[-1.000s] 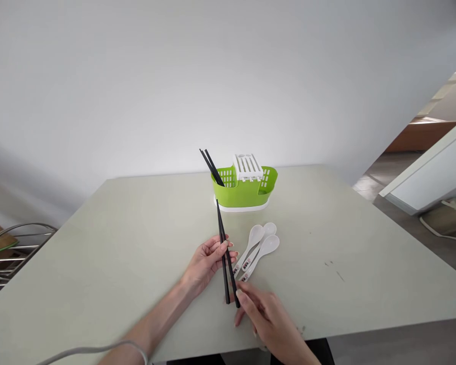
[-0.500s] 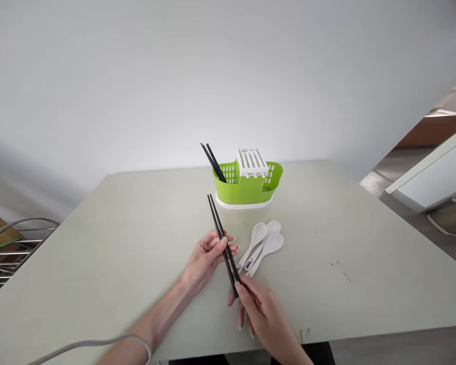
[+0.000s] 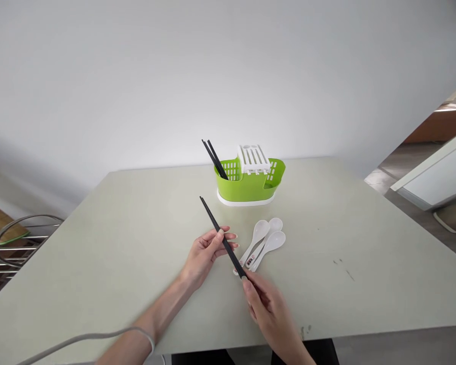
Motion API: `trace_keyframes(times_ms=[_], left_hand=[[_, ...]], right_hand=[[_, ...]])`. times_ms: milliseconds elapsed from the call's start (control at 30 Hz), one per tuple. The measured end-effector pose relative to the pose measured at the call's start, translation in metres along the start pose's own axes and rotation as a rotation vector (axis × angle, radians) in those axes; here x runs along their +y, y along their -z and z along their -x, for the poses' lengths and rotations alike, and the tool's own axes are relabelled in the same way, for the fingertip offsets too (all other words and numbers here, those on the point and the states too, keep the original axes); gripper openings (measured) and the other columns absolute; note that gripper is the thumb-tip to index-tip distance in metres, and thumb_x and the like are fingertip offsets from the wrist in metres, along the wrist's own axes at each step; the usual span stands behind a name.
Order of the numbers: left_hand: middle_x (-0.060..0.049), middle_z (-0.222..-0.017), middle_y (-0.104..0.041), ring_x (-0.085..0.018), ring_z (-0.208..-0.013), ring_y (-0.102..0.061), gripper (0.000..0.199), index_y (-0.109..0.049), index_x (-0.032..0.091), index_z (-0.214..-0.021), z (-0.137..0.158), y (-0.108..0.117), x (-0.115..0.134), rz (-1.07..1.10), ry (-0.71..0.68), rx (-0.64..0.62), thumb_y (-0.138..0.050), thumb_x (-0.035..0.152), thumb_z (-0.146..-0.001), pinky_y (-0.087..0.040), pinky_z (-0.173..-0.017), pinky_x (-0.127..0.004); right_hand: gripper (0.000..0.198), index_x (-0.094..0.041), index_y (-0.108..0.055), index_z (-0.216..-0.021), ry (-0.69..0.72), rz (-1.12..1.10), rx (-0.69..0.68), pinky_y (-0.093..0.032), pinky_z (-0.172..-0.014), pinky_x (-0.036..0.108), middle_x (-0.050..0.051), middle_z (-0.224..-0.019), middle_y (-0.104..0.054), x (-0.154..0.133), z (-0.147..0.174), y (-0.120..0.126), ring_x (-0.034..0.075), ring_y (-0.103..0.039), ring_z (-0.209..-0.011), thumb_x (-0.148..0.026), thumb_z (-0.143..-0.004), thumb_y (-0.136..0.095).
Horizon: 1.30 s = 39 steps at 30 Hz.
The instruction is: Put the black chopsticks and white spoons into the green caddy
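Note:
A pair of black chopsticks (image 3: 229, 249) lies close together, slanting across both hands above the table. My left hand (image 3: 202, 256) pinches them near the middle with thumb on top and fingers beneath. At their lower, thicker end my right hand (image 3: 268, 306) grips them between thumb and fingers. Just right of the chopsticks, three white spoons (image 3: 272, 241) lie overlapping, their bowls pointing away from me. Behind them stands a green cutlery basket (image 3: 243, 189) with a white slotted rack (image 3: 253, 158) on top. More black chopsticks (image 3: 215, 159) lean in its left compartment.
The pale table (image 3: 99, 243) reaches back to a white wall (image 3: 228, 76). At the left edge is a metal wire rack (image 3: 15, 248) beside the table. A grey cable (image 3: 87, 336) crosses my left forearm.
The held chopsticks, apart at the lower end before, are now together. Their lower end has swung right and up with my right hand. My left hand keeps its hold.

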<state>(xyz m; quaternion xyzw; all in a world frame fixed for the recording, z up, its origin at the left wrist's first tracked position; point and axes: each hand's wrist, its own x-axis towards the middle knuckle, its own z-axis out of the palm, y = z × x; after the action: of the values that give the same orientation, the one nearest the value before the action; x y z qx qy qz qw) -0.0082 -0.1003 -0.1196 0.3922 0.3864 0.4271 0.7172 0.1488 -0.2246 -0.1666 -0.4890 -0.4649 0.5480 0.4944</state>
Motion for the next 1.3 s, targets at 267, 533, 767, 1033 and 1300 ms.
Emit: trace_keyframes(times_ms=[267, 533, 767, 1033, 1300], left_hand=[[-0.01, -0.102, -0.08, -0.02, -0.081, -0.076, 0.048, -0.078, 0.014, -0.11, -0.0023, 0.0032, -0.0015, -0.001, -0.011, -0.026, -0.081, 0.056, -0.085, -0.059, -0.079, -0.031], [-0.011, -0.101, -0.08, -0.019, -0.081, -0.075, 0.048, -0.078, 0.014, -0.112, -0.0009, 0.0052, -0.0016, -0.008, 0.003, -0.029, -0.08, 0.055, -0.086, -0.055, -0.07, -0.027], [-0.012, -0.1, -0.079, -0.02, -0.082, -0.075, 0.048, -0.077, 0.013, -0.111, -0.0004, 0.0038, 0.0006, -0.017, 0.0, -0.031, -0.079, 0.055, -0.087, -0.051, -0.066, -0.026], [-0.012, -0.099, -0.079, -0.019, -0.081, -0.074, 0.046, -0.078, 0.014, -0.106, -0.0005, 0.0036, 0.001, -0.009, -0.015, -0.03, -0.078, 0.056, -0.087, -0.049, -0.064, -0.025], [-0.011, -0.099, -0.079, -0.019, -0.083, -0.074, 0.045, -0.078, 0.014, -0.107, -0.0019, 0.006, -0.001, -0.011, -0.009, -0.033, -0.078, 0.055, -0.088, -0.048, -0.064, -0.025]], right_hand=[[0.05, -0.019, -0.068, -0.14, 0.015, 0.043, 0.02, -0.034, -0.051, 0.023, 0.0, -0.074, -0.048, 0.0027, 0.0016, 0.0009, 0.013, -0.037, -0.061, -0.053, -0.107, -0.049], [0.052, -0.018, -0.069, -0.139, 0.016, 0.072, 0.073, -0.038, -0.053, 0.023, 0.0, -0.073, -0.049, 0.0053, 0.0026, 0.001, 0.013, -0.04, -0.062, -0.054, -0.106, -0.051], [0.054, -0.016, -0.071, -0.136, 0.026, 0.103, 0.089, -0.04, -0.052, 0.023, -0.001, -0.069, -0.046, -0.0001, 0.0035, 0.0009, 0.013, -0.041, -0.061, -0.056, -0.105, -0.051], [0.055, -0.017, -0.072, -0.135, 0.005, 0.097, 0.092, -0.039, -0.05, 0.024, 0.0, -0.072, -0.049, -0.0024, 0.0044, 0.0012, 0.014, -0.04, -0.06, -0.058, -0.105, -0.051], [0.052, -0.019, -0.073, -0.134, 0.019, 0.12, 0.102, -0.039, -0.053, 0.024, 0.0, -0.073, -0.05, -0.0026, 0.005, 0.0017, 0.014, -0.04, -0.062, -0.056, -0.105, -0.05]])
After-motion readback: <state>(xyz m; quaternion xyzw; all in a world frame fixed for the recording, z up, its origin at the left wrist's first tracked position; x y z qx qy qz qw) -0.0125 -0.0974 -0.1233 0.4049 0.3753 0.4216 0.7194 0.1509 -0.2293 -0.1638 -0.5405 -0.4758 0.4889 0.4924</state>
